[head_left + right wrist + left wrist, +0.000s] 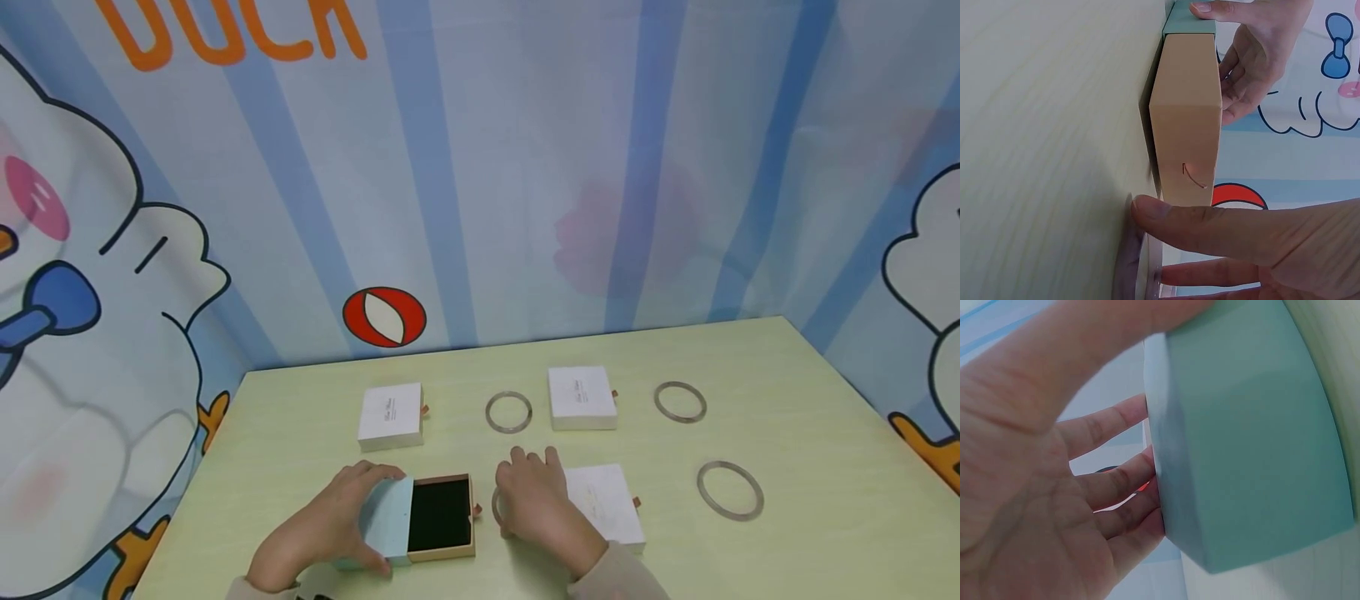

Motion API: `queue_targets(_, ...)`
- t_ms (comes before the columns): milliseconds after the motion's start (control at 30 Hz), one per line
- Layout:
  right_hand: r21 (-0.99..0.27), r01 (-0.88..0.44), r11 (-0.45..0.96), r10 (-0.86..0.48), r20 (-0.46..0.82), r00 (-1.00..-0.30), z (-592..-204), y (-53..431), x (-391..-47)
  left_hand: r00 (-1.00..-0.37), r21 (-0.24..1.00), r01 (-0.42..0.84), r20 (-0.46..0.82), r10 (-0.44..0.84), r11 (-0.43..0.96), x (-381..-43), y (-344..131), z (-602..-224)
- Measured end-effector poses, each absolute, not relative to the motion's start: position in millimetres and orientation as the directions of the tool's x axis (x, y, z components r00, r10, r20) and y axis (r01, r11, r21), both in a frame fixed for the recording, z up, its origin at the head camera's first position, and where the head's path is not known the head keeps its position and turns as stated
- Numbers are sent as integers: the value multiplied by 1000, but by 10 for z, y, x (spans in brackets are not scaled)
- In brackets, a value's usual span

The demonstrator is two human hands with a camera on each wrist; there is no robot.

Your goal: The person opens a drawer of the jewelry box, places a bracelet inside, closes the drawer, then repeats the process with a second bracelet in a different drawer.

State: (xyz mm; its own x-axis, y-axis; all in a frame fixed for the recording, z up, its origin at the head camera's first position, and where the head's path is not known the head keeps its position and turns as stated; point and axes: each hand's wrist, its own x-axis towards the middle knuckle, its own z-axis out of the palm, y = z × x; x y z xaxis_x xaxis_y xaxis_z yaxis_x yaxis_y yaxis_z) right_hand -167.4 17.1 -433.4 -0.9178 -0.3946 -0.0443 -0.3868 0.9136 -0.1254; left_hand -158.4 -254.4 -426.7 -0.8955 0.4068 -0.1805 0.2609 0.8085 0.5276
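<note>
My left hand [326, 518] grips a light blue slide-out jewelry box [390, 521] by its sleeve, thumb at the near side and fingers at the far side. The tan drawer [442, 552] stands partly out to the right, showing a black lining and a small ribbon pull [1194, 177]. Just right of the drawer, my right hand [538, 500] pinches a greyish bangle [1127, 265] at the table surface. The hand hides most of that bangle in the head view. A white box [611, 500] lies right beside the right hand, partly covered by it.
Two more white boxes [392, 415] [582, 397] lie farther back on the pale table [300, 417]. One bangle [489, 410] lies between them. Two others [702, 408] [761, 498] lie at the right. A striped cartoon backdrop [502, 167] rises behind the table.
</note>
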Motion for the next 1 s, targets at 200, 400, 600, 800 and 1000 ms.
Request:
queue_targets(200,-119,-381,917,-389,-51,-920,-4338,168,-1675,-898,528,259,-177,403,809,-1585,-2546,-4275)
queue_targets(400,-117,-386,915,-394,-49,-918,-4346,170,-1679,-901,526,249,-183,394,813,-1584,-2550,-4278)
queue_targets(600,-138,-397,907,-406,-42,-913,-4356,174,-1684,-897,534,254,-181,402,806,-1586,-2558,-4287)
queue_targets(800,-178,-404,897,-414,-20,-910,-4360,187,-1695,-896,540,258,-175,407,801,-1585,-2552,-4279)
queue_targets(1000,-236,-397,887,-417,-40,-908,-4336,177,-1708,-897,538,263,-169,408,801,-1583,-2562,-4286)
